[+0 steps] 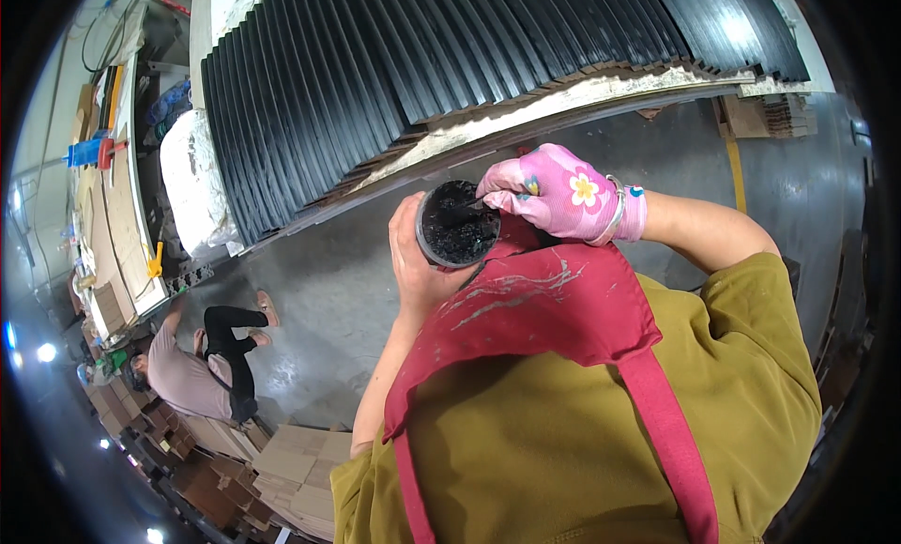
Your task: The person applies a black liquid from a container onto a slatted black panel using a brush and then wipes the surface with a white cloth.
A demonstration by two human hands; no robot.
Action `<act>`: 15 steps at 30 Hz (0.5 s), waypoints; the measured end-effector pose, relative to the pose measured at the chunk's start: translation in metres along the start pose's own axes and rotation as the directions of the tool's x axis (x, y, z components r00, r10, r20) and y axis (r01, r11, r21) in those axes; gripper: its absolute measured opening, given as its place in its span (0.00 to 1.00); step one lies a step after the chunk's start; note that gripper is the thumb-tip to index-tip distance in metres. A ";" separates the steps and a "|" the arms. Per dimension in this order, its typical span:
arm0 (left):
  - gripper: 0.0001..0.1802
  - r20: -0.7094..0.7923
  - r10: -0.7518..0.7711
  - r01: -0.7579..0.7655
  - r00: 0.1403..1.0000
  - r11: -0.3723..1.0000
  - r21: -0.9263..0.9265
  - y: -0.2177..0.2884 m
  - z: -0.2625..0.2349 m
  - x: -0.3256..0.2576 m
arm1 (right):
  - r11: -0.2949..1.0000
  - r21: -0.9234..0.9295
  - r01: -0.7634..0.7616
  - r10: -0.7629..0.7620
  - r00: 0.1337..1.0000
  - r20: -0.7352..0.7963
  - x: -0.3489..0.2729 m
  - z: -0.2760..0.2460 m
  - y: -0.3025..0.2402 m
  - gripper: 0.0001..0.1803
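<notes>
My bare left hand [410, 260] is closed round the side of a round tub [452, 261] in front of my chest. The tub's inside is coated with something black and wet-looking. On my right hand [568, 195] is a pink glove with flower prints. Its fingers are pinched at the tub's rim, on a thin dark stick-like tool [469, 205] that reaches down into the black contents. The tool's lower end is lost against the black, so I cannot tell its exact kind. A red apron [535, 305] hangs just below both hands.
Beyond my hands, long black strips [441, 51] lie side by side on a table with a pale, stained edge [526, 117]. A white wrapped bundle [192, 183] stands at its left end. At lower left are another person [192, 375] and cardboard boxes [300, 464].
</notes>
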State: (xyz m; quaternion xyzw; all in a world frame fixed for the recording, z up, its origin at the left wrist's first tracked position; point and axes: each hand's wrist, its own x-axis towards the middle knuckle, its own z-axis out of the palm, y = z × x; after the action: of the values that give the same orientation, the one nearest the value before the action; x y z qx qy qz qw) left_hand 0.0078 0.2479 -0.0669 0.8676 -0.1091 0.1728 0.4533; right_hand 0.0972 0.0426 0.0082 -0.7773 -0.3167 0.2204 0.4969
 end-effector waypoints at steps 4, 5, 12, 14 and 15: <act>0.50 -0.071 -0.004 -0.003 0.997 0.996 -0.093 -0.001 0.006 -0.002 | 0.981 -0.185 0.059 -0.061 0.998 -0.007 0.001 -0.002 -0.005 0.10; 0.50 -0.069 -0.004 -0.003 0.998 0.996 -0.093 -0.001 0.006 -0.002 | 0.981 -0.184 0.058 -0.061 0.998 -0.008 0.001 -0.003 -0.006 0.10; 0.50 -0.049 0.039 -0.040 0.998 0.999 -0.025 0.004 0.006 0.006 | 0.956 -0.282 0.085 -0.060 0.994 0.095 -0.002 0.001 -0.006 0.10; 0.50 -0.062 0.045 -0.047 0.997 0.998 -0.033 0.003 0.005 0.005 | 0.959 -0.269 0.090 -0.066 0.993 0.096 0.000 -0.002 -0.008 0.10; 0.50 -0.018 -0.021 0.021 1.000 0.999 -0.030 0.004 0.004 0.004 | 0.961 -0.270 0.067 -0.052 0.997 0.062 0.000 -0.004 -0.008 0.10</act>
State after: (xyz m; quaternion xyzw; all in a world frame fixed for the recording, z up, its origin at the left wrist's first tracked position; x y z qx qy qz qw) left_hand 0.0114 0.2420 -0.0646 0.8601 -0.0985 0.1742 0.4691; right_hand 0.0981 0.0423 0.0172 -0.8220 -0.3806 0.1809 0.3831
